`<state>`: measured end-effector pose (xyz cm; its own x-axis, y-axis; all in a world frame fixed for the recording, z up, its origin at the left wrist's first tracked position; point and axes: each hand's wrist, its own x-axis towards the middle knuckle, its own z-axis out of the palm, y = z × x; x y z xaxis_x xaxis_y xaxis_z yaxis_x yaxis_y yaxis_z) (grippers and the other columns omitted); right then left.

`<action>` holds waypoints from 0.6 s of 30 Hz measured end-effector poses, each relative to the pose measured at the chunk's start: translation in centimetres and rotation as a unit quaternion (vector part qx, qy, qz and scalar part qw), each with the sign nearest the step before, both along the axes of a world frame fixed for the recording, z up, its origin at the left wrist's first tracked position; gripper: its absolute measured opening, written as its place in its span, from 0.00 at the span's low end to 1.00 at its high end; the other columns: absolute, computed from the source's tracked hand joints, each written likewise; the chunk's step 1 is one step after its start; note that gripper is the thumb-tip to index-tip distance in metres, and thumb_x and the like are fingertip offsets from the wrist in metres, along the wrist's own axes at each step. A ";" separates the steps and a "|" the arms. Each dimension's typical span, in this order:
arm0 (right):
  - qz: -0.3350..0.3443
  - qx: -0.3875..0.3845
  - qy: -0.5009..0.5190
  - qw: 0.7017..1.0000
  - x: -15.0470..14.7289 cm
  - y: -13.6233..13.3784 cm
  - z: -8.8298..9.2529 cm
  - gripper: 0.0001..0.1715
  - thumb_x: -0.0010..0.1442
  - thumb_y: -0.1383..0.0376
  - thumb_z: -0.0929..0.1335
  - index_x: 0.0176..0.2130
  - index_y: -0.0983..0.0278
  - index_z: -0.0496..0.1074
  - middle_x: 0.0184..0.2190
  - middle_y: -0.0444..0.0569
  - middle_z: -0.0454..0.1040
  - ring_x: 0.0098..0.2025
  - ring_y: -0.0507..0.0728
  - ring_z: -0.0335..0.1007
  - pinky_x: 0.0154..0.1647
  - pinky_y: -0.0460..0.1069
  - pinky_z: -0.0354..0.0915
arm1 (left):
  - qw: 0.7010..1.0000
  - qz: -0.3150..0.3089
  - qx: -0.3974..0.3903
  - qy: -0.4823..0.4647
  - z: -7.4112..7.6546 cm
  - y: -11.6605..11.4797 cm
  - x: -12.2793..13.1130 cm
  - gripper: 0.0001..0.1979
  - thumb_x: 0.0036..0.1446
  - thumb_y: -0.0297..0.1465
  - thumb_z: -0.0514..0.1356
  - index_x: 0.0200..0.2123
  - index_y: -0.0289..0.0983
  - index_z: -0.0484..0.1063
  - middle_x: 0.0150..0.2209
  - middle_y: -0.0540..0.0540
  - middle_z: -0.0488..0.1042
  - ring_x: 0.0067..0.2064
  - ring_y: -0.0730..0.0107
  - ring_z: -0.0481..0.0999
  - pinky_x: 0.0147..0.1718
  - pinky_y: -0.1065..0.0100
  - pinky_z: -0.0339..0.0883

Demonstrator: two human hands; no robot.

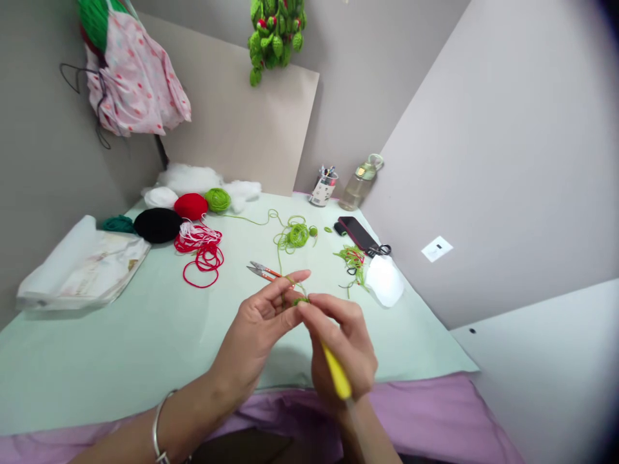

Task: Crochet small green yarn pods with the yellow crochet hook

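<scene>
My left hand (pixel 264 322) pinches a small green crochet piece (pixel 300 300) between thumb and fingers. Green yarn runs over its raised index finger and back to a loose green tangle (pixel 296 235) on the table. In my right hand (pixel 345 338) is a crochet hook with a yellow handle (pixel 336 370); its tip meets the green piece and is hidden by the fingers. Just beyond my left hand lie orange-handled thread snips (pixel 265 270), partly covered by that hand.
Yarn balls in red (pixel 191 206), black (pixel 158 225) and green (pixel 217 200) sit at the back left, near white stuffing (pixel 191 177). Red yarn (pixel 206 258) lies loose. Rightward are a phone (pixel 356 233), yarn scraps (pixel 354 259), a pen cup (pixel 324 188) and a bottle (pixel 358 183).
</scene>
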<state>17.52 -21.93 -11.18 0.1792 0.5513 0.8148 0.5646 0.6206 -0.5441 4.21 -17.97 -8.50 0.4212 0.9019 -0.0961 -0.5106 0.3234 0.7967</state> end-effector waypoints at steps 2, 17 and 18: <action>-0.025 0.018 -0.030 0.999 0.2 0.0 -0.1 0.25 0.67 0.73 0.73 0.56 0.47 0.82 0.48 0.50 0.82 0.46 0.61 0.80 0.42 0.56 0.78 | 0.998 -0.041 -0.037 -0.030 0.0 0.2 0.0 0.19 0.54 0.36 0.77 0.49 0.43 0.87 0.37 0.48 0.80 0.45 0.66 0.75 0.52 0.65 0.66; 0.172 -0.116 0.266 0.941 1.0 0.4 1.7 0.10 0.72 0.64 0.70 0.42 0.56 0.84 0.38 0.47 0.82 0.33 0.52 0.74 0.35 0.49 0.73 | 1.000 -0.028 0.006 0.006 0.6 -0.1 0.0 0.22 0.50 0.33 0.79 0.50 0.49 0.87 0.38 0.49 0.77 0.43 0.66 0.73 0.48 0.63 0.67; 0.177 -0.118 0.276 0.937 1.0 0.5 1.7 0.10 0.72 0.63 0.70 0.41 0.57 0.84 0.38 0.47 0.83 0.31 0.52 0.73 0.34 0.49 0.72 | 1.000 -0.025 0.007 0.012 0.6 0.0 -0.1 0.21 0.51 0.34 0.78 0.50 0.48 0.87 0.38 0.49 0.77 0.44 0.65 0.73 0.49 0.63 0.67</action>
